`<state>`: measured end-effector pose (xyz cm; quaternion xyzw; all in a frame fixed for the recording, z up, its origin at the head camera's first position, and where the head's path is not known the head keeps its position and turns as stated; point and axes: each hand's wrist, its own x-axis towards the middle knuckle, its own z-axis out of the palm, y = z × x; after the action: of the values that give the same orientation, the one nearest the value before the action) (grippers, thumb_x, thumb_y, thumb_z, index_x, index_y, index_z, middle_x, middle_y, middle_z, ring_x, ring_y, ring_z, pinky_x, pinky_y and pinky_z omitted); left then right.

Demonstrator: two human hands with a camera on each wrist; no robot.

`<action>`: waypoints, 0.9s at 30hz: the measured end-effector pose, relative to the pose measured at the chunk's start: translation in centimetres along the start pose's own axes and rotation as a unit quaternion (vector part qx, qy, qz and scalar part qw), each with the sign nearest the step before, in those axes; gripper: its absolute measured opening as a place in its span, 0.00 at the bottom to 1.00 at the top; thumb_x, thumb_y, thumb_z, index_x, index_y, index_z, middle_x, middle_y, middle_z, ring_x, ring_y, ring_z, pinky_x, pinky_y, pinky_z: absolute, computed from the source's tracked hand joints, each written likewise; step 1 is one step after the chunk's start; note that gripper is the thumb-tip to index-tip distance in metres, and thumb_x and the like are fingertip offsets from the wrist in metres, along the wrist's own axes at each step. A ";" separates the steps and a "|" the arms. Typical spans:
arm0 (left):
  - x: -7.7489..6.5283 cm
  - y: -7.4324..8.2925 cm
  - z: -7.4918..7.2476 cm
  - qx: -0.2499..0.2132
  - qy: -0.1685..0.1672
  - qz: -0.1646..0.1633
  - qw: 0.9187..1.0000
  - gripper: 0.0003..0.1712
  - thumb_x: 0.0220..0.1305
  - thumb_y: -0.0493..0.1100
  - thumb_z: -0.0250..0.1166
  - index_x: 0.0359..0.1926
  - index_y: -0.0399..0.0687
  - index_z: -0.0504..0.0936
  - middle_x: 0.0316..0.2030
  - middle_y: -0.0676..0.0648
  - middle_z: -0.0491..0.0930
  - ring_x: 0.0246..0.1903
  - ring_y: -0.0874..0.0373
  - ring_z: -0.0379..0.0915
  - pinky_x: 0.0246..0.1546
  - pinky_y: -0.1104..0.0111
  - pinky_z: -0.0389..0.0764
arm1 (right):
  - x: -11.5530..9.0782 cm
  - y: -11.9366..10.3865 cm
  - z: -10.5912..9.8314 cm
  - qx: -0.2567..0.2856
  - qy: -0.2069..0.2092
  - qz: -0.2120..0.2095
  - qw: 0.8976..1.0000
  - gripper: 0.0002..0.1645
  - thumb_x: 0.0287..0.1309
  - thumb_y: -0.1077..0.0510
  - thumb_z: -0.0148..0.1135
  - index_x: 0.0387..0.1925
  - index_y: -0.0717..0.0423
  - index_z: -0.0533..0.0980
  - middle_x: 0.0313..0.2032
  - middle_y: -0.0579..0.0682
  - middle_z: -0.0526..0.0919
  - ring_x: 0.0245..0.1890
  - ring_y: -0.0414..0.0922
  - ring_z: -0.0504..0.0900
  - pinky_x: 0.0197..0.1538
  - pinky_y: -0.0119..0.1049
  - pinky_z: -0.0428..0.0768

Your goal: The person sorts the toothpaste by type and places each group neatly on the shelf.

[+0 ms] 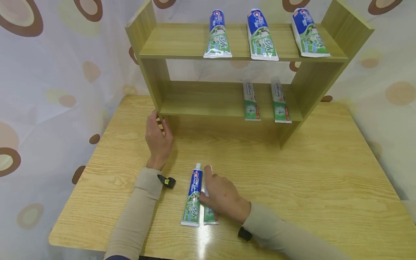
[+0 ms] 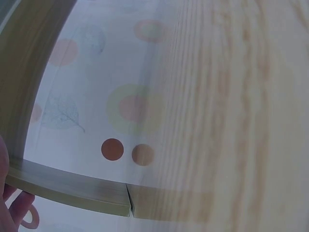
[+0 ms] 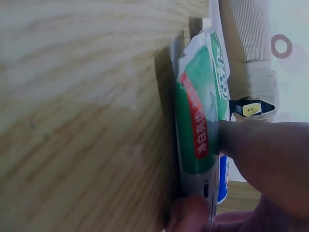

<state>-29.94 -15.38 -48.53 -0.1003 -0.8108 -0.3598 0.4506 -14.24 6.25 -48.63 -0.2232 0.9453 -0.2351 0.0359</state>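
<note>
My right hand (image 1: 224,196) grips a green-and-silver toothpaste tube (image 1: 210,216) lying on the table, covering most of its upper part. In the right wrist view, the thumb presses one side of this tube (image 3: 198,121) and a fingertip (image 3: 190,212) lies lower down along it. Just left of it lies a blue-and-green toothpaste tube (image 1: 194,196), its white cap pointing toward the shelf. My left hand (image 1: 159,141) holds the lower left side of the wooden shelf (image 1: 147,68), its fingers round the panel's edge; the left wrist view shows only part of these fingers (image 2: 21,205).
Three blue-and-green tubes, one of them in the middle (image 1: 262,36), lie on the upper board. Two silver-and-green tubes (image 1: 251,101) lie at the right of the lower board. The shelf stands at the back of the wooden table (image 1: 308,187), before a patterned curtain (image 1: 65,65).
</note>
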 end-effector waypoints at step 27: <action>0.0 -0.2 -0.1 0.003 0.000 0.002 1.000 0.17 0.83 0.36 0.55 0.65 0.29 0.73 0.49 0.28 0.81 0.46 0.36 0.85 0.34 0.50 0.92 | 1.2 0.0 -4.0 0.125 -0.030 0.065 0.990 0.47 0.61 0.63 0.74 0.76 0.56 0.59 0.36 0.60 0.86 0.19 0.40 0.82 0.16 0.28 0.81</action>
<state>-29.99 -15.56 -48.64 -0.1007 -0.8119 -0.3561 0.4516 -16.02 7.43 -45.06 -0.1619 0.9196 -0.3417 0.1069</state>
